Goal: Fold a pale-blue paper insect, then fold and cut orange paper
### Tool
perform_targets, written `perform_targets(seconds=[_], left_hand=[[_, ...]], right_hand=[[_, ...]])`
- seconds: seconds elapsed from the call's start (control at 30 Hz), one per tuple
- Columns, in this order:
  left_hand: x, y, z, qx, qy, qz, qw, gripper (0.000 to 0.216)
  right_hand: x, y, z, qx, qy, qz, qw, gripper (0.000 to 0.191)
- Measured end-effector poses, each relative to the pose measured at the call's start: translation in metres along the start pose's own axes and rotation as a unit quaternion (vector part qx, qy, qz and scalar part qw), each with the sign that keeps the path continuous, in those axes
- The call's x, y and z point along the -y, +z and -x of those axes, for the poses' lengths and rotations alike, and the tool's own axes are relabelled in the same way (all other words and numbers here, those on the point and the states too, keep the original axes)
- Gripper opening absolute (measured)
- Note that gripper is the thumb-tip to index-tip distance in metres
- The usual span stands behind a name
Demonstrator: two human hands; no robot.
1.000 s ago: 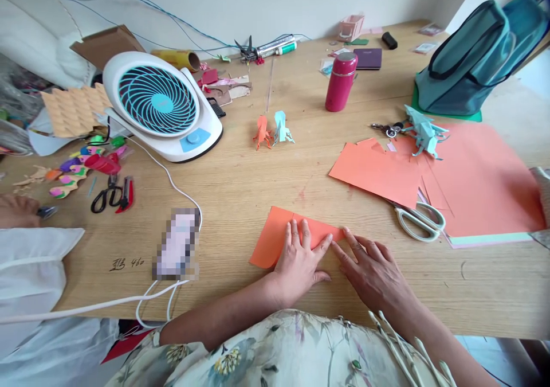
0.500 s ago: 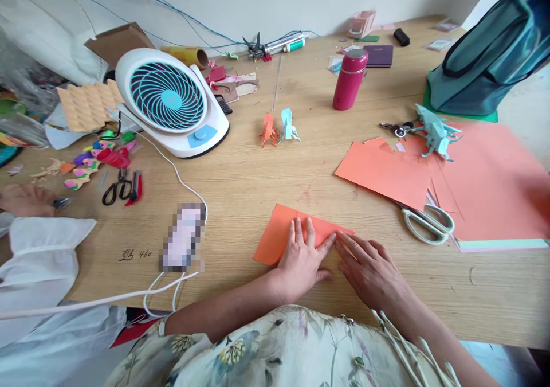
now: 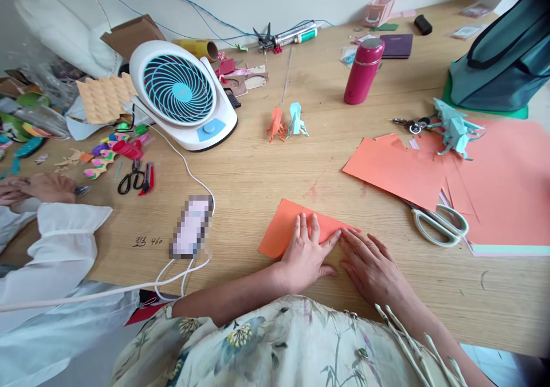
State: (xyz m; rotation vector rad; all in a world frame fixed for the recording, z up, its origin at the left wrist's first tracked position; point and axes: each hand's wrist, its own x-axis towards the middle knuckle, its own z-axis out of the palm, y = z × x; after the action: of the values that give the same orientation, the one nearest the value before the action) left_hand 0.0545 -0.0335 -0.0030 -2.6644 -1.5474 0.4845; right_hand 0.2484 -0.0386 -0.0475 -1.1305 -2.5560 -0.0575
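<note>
A folded orange paper sheet (image 3: 279,229) lies on the wooden table (image 3: 258,175) near its front edge. My left hand (image 3: 306,255) rests flat on the paper, fingers stretched out and pressing it down. Beside it, my right hand (image 3: 370,265) lies flat too, its fingertips touching the paper's right corner and meeting the left index finger. Both hands hide most of the paper's lower part.
White-handled scissors (image 3: 440,225) lie on large orange sheets (image 3: 494,186) at right, with a teal paper figure (image 3: 454,130). Two small origami figures (image 3: 286,121), a pink bottle (image 3: 363,70), a desk fan (image 3: 183,97), its white cable and a phone (image 3: 191,227) are further out. Another person's hand (image 3: 45,186) works at left.
The view has drifted, so everything sits slightly to the right. My hands keep pressing the orange paper, the right fingertips staying against the left index finger.
</note>
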Motion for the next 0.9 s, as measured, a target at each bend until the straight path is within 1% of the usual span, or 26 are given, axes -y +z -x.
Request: perform_targets(seconds=[0.13, 0.33, 0.63, 0.9], left_hand=[[-0.001, 0.001, 0.001, -0.002, 0.000, -0.005, 1.000, 0.095], [0.002, 0.004, 0.001, 0.005, 0.011, 0.013, 1.000, 0.096], [0.006, 0.012, 0.004, -0.017, 0.015, 0.014, 1.000, 0.100], [0.011, 0.012, 0.006, -0.029, 0.016, 0.036, 0.999, 0.099]], right_hand=[[0.000, 0.000, 0.001, 0.002, -0.006, 0.003, 1.000, 0.028], [-0.001, 0.004, 0.003, 0.017, -0.010, 0.009, 1.000, 0.038], [-0.001, 0.005, 0.004, 0.011, -0.020, 0.023, 0.999, 0.038], [0.001, 0.003, 0.002, 0.048, -0.011, 0.018, 0.999, 0.042]])
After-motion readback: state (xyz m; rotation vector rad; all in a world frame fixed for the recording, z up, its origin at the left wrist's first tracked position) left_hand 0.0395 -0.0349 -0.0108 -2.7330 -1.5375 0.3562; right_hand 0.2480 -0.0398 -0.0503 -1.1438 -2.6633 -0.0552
